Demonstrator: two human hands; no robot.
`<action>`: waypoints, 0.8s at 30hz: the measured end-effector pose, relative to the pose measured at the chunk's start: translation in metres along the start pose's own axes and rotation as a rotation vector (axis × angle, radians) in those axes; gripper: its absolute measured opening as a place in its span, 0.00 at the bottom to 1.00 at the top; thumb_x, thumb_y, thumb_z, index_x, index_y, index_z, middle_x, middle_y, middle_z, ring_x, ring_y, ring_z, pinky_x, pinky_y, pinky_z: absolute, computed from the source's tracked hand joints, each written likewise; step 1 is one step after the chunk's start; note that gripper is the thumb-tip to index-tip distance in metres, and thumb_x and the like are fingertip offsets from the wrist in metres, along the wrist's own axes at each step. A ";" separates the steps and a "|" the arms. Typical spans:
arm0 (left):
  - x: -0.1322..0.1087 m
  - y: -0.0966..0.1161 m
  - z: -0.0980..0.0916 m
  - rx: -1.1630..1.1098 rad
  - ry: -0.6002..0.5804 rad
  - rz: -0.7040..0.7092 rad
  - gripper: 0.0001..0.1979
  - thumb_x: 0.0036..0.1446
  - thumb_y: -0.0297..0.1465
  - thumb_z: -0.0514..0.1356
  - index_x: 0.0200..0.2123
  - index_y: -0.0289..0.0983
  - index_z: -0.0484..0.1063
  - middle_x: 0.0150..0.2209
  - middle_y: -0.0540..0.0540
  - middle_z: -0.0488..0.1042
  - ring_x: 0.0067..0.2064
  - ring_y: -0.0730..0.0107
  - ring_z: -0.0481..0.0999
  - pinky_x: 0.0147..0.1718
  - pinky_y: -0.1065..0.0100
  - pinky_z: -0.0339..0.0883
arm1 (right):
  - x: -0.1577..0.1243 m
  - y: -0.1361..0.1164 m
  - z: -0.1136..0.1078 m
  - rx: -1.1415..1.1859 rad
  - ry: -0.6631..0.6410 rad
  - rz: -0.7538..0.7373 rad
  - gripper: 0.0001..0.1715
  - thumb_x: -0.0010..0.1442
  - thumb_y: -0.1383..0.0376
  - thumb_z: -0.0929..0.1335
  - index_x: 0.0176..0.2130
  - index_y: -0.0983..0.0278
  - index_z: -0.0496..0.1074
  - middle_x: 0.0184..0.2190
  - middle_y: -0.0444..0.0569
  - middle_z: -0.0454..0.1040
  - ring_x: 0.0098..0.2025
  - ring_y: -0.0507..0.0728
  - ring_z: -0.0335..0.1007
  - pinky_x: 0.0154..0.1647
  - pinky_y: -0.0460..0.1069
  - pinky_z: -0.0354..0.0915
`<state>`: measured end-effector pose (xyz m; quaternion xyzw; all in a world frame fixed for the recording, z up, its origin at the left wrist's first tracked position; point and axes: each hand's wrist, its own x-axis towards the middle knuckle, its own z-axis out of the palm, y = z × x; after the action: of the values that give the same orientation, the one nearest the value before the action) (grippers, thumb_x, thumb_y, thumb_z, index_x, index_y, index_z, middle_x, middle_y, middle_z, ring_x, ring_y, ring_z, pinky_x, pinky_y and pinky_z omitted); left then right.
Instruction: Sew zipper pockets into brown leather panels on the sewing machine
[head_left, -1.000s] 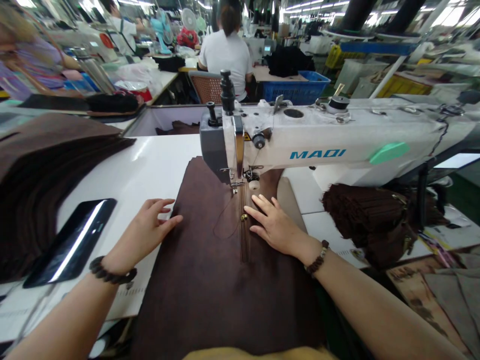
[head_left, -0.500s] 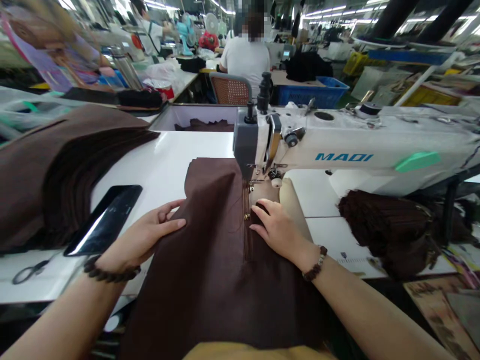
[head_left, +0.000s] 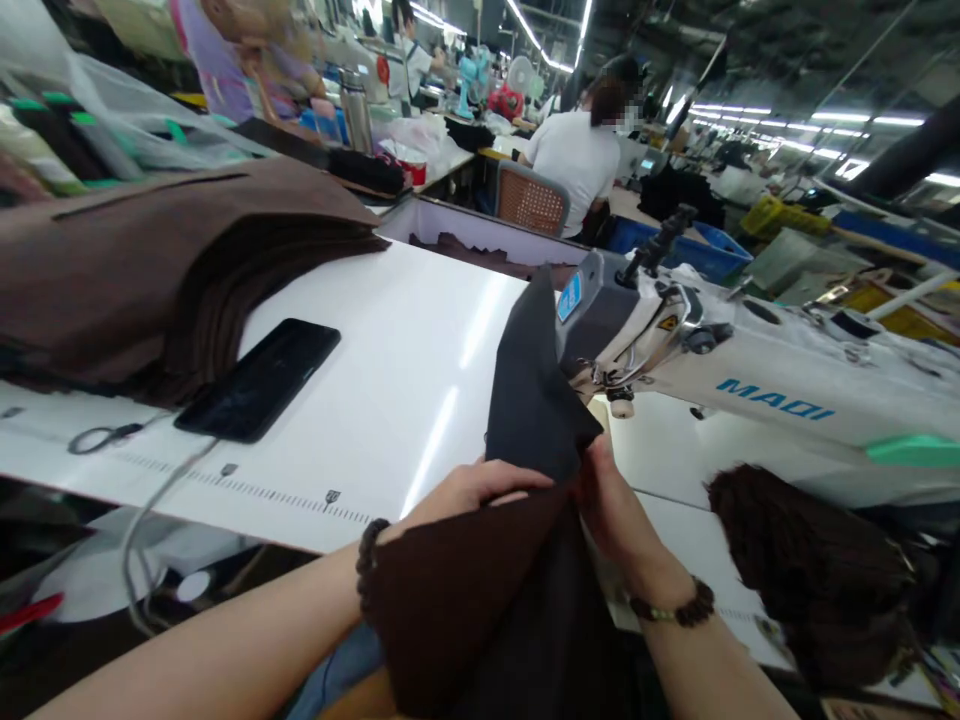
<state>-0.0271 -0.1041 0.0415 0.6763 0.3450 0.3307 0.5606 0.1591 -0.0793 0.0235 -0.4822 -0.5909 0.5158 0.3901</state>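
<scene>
A dark brown fabric panel (head_left: 465, 590) is folded up between my hands, its near part draped over my lap. Its dark grey underside (head_left: 529, 390) faces me and reaches up beside the head of the white sewing machine (head_left: 765, 400). My left hand (head_left: 487, 485) is closed on the panel at the fold, fingers partly covered by it. On the other side, my right hand (head_left: 611, 500) grips the panel's right edge just below the needle area. The zipper is out of sight in the folded cloth.
At left lie a stack of brown panels (head_left: 180, 260), a black phone (head_left: 262, 380) with a cable, and small scissors (head_left: 105, 437). A bundle of brown pieces (head_left: 802, 570) lies at right. Ahead, a person in white (head_left: 574, 150) sits on a chair; a blue crate (head_left: 682, 245) stands beyond the machine.
The panel lay flat under the machine, zipper showing; now it is lifted and folded, underside showing. Both hands have closed on it, the left moving right. The view has tilted and turned left.
</scene>
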 end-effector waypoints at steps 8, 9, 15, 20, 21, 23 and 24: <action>0.003 0.009 0.028 0.725 -0.174 0.280 0.12 0.58 0.36 0.56 0.36 0.32 0.71 0.34 0.43 0.75 0.41 0.61 0.73 0.56 0.54 0.47 | 0.014 -0.017 0.011 -0.347 0.013 0.099 0.43 0.45 0.55 0.70 0.56 0.64 0.55 0.50 0.53 0.67 0.51 0.59 0.64 0.55 0.56 0.59; 0.005 0.006 0.031 0.776 -0.194 0.304 0.13 0.57 0.37 0.57 0.34 0.32 0.72 0.32 0.43 0.75 0.39 0.61 0.73 0.55 0.54 0.49 | 0.016 -0.017 0.014 -0.386 0.039 0.109 0.42 0.45 0.56 0.70 0.56 0.64 0.56 0.49 0.53 0.68 0.50 0.59 0.65 0.53 0.55 0.60; 0.010 0.005 0.032 0.772 -0.223 0.371 0.12 0.55 0.38 0.59 0.28 0.34 0.72 0.27 0.46 0.75 0.34 0.64 0.74 0.54 0.55 0.53 | 0.027 -0.009 0.016 -0.483 0.090 0.104 0.32 0.46 0.62 0.68 0.51 0.65 0.62 0.45 0.52 0.71 0.47 0.58 0.68 0.50 0.53 0.63; 0.001 0.003 0.003 0.507 0.142 0.133 0.08 0.59 0.26 0.52 0.34 0.33 0.71 0.37 0.44 0.72 0.39 0.69 0.72 0.44 0.70 0.64 | 0.029 -0.005 0.008 -0.440 0.100 0.144 0.27 0.47 0.62 0.67 0.48 0.65 0.66 0.42 0.51 0.74 0.44 0.59 0.70 0.47 0.53 0.65; 0.000 0.000 -0.001 0.498 0.212 0.037 0.08 0.59 0.25 0.51 0.36 0.33 0.70 0.39 0.44 0.71 0.40 0.68 0.71 0.43 0.70 0.65 | 0.028 -0.006 0.007 -0.437 0.104 0.151 0.27 0.47 0.61 0.67 0.48 0.65 0.66 0.42 0.51 0.74 0.43 0.59 0.70 0.47 0.54 0.64; -0.001 -0.007 -0.004 0.511 0.230 -0.109 0.10 0.59 0.24 0.50 0.42 0.33 0.68 0.40 0.43 0.69 0.41 0.66 0.71 0.44 0.66 0.65 | 0.029 -0.008 0.006 -0.430 0.106 0.165 0.27 0.47 0.61 0.68 0.47 0.66 0.67 0.42 0.52 0.74 0.44 0.60 0.70 0.48 0.54 0.64; 0.000 -0.010 -0.002 0.526 0.189 -0.142 0.11 0.59 0.25 0.50 0.44 0.34 0.67 0.41 0.43 0.69 0.41 0.65 0.70 0.44 0.64 0.65 | 0.029 -0.009 0.006 -0.426 0.105 0.172 0.27 0.46 0.61 0.68 0.47 0.67 0.67 0.42 0.52 0.74 0.44 0.60 0.70 0.48 0.54 0.64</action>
<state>-0.0301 -0.1020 0.0320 0.7387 0.5162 0.2513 0.3532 0.1452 -0.0524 0.0299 -0.6283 -0.6222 0.3851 0.2643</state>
